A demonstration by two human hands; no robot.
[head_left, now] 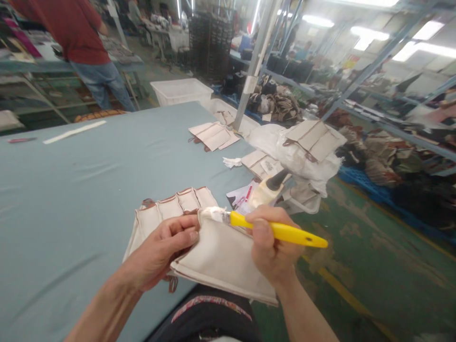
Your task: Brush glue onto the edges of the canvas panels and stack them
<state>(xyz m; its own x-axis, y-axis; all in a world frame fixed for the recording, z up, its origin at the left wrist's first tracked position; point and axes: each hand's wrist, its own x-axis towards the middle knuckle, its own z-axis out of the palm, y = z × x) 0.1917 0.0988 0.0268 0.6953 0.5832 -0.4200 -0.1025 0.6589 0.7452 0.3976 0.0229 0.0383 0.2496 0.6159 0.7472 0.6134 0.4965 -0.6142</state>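
Observation:
My right hand is closed round the yellow handle of a paintbrush. White bristles at its tip touch the upper edge of a cream fabric piece with brown edging. My left hand pinches that piece near the same corner, its thumb on top. Beneath and behind the left hand a cream panel with several seamed sections lies on the table; whether the two are joined I cannot tell. Just beyond the right hand stands a pale container with a dark-handled tool in it.
The blue-green table bears a pale strip and more cream pieces. At right, another piece rests on plastic wrapping. White bins stand beyond; a metal post rises near the edge. A person in red stands at far left.

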